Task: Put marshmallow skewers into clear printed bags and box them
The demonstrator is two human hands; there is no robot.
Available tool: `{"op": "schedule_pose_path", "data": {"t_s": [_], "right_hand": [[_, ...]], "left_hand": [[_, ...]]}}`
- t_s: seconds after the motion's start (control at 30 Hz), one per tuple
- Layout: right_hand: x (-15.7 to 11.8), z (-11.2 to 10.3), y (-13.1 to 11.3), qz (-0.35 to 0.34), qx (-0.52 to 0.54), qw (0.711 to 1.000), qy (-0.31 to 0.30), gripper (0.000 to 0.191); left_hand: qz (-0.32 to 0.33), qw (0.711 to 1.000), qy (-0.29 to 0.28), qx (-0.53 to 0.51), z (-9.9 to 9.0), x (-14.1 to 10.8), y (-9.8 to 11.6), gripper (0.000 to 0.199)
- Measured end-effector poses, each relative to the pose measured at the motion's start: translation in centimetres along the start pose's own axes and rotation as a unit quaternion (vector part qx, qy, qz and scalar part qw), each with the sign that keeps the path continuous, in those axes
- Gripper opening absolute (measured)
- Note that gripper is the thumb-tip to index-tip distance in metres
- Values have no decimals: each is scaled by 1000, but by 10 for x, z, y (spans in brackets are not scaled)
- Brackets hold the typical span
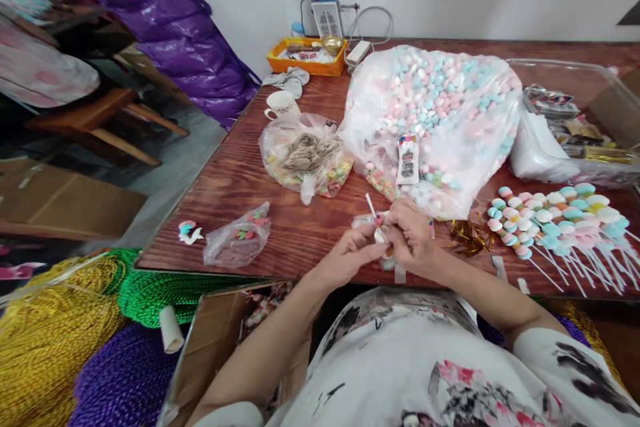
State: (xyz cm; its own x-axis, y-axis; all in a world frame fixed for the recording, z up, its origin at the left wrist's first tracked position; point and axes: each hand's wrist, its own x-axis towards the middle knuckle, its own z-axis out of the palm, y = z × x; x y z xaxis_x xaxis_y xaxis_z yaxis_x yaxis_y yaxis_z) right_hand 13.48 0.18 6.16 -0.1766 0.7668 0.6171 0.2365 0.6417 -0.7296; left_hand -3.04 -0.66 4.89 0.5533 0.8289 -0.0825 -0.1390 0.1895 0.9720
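Observation:
Near the table's front edge, my left hand (354, 253) pinches a small wrapped candy piece with a white stick (371, 205) pointing up and away. My right hand (411, 233) meets it from the right, fingers closed on the same piece at the stick. Part of the piece is hidden by the fingers. Just beyond the hands lies a large clear bag of pastel candies (435, 93) with a printed label packet (408, 160) on it. To the right, finished-looking marshmallow sticks (560, 217) lie in a pile beside gold twist ties (467, 238).
On the wooden table (220, 193) are a bag with a brown cloth (307, 153), a small bag (239, 237), a white mug (281, 105), an orange tray (320, 67) and a clear bin (615, 170). Yellow, green and purple bead bundles (150, 293) hang at lower left.

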Motion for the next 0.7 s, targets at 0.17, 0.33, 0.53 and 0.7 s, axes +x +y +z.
{"op": "schedule_pose_path", "data": {"t_s": [0.17,0.33,0.53,0.7], "right_hand": [[-14,8,11,97,37,994,15,14],[-25,14,19,385,290,876,30,17],[-37,19,13,575,551,604,-1,22],[-51,30,2,586,569,576,-19,22]], "left_hand": [[111,965,94,220,-1,-6,-6,35],[299,742,140,583,-7,-10,-10,26],[341,624,124,692,-7,-14,-18,32],[224,716,128,648,-26,-51,-15,25]]}}
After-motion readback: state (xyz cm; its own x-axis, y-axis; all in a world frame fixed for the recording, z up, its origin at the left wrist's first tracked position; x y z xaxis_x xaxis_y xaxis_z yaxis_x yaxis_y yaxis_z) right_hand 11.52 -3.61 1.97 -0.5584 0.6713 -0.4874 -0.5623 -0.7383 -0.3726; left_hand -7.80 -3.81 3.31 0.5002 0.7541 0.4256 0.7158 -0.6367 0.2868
